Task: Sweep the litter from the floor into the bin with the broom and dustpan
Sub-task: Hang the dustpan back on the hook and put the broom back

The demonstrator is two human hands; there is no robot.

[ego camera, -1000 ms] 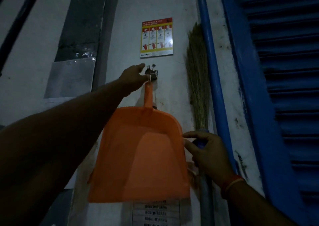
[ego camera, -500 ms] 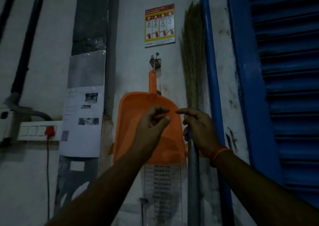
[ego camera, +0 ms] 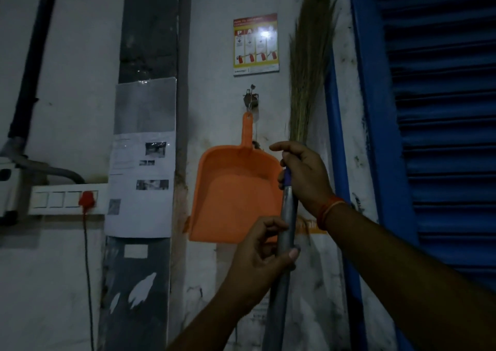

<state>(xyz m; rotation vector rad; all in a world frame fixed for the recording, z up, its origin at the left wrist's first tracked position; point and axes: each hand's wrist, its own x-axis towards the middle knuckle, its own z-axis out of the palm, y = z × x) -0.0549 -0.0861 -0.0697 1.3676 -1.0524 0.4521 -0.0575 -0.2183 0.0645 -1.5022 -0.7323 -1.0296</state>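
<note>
— Since the frame before, what had moved?

— Mostly the left hand (ego camera: 261, 254). It had hung in front of the dustpan (ego camera: 236, 195) with its fingers pinched on nothing; by this moment it had dropped and curled round the broom (ego camera: 288, 216) shaft, thumb across the front. The right hand (ego camera: 306, 176) had kept its grip higher up, wrapped just under the bristles.

— So both were closed on the broom?

— Yes, one above the other on the same shaft. The broom stood upright against the wall (ego camera: 214, 42), bristles up, shaft running down out of view.

— And the dustpan?

— Untouched, hanging by its handle hole from a hook (ego camera: 251, 100), just beside the broom.

— How would you have expected the broom to handle?

— Light, I judged. The shaft looked like a smooth grey tube with a blue collar at the top, stiff and possibly slick. The head was a sheaf of dry grass stalks, fanned, springy and brittle at the tips, so the shaft was the place to hold, never the bristles. Two spread hands suited turning it head-down.

— The dustpan?

— Thin moulded orange plastic, a shallow scoop with raised sides and a flat lip. Rigid enough, very light; best taken by the narrow handle and lifted off the hook.

— Any litter or bin in sight?

— Neither showed.
</note>
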